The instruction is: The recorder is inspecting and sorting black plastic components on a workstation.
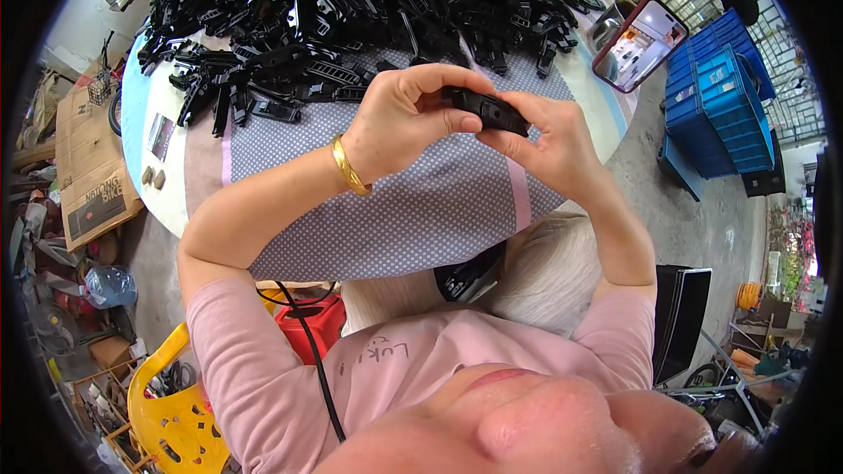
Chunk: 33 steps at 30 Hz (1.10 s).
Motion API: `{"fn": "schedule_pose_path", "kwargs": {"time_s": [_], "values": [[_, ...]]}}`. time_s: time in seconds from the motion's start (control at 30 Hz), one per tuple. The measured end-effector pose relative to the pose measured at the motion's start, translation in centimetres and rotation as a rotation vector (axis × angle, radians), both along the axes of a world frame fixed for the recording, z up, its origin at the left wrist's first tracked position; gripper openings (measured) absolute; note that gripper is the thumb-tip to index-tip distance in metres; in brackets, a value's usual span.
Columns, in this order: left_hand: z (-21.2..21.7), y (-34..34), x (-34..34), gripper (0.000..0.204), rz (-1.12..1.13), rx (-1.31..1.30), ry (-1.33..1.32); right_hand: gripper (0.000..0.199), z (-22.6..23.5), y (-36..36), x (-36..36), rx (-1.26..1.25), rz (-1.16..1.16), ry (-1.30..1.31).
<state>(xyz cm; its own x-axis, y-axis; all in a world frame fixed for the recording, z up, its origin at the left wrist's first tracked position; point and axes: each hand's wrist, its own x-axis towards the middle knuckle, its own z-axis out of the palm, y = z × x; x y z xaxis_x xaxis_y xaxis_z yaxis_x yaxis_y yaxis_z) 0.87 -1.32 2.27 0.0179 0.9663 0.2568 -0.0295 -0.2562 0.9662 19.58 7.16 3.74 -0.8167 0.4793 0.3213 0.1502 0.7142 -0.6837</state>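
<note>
Both of my hands meet over the near part of a round table, gripping one small, long black plastic part (488, 111). My left hand (408, 114), with a gold bangle at the wrist, pinches its left end between thumb and fingers. On its right end, the thumb and fingers of my right hand (549, 136) are closed. What exact kind of part it is I cannot make out. Just beyond my hands lies a large heap of similar black plastic parts (351, 9), loosely piled across the far side of the table.
A grey dotted cloth (378, 228) covers the near tabletop. At the far right a phone (641, 44) leans by a metal cup (608, 26). Blue crates (716, 110) stand on the floor at right. A yellow chair (176, 412) and cardboard (92, 167) are at left.
</note>
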Motion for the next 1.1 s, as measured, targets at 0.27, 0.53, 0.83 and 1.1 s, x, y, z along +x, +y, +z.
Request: {"fn": "schedule_pose_path", "kwargs": {"time_s": [0.27, 0.53, 0.83, 1.1], "values": [[0.3, -0.5, 1.0, 0.041, -0.124, 0.031, -0.001, 0.031, 1.4, -0.8, 1.9, -0.037, -0.006, -0.104], [-0.1, -2.4, 2.6, 0.054, -0.413, 0.194, 0.555, 0.029, 1.3, -4.4, 6.9, 0.19, 0.127, -0.325], [0.3, -2.4, 0.6, 0.031, 0.152, 0.21, 1.665, 0.03, 1.6, -2.6, 9.7, 0.262, 0.144, -0.477], [-2.9, -2.5, 2.2, 0.026, 0.242, 0.406, 1.625, 0.029, 3.1, 9.0, -6.1, 0.497, -0.119, 0.033]]}}
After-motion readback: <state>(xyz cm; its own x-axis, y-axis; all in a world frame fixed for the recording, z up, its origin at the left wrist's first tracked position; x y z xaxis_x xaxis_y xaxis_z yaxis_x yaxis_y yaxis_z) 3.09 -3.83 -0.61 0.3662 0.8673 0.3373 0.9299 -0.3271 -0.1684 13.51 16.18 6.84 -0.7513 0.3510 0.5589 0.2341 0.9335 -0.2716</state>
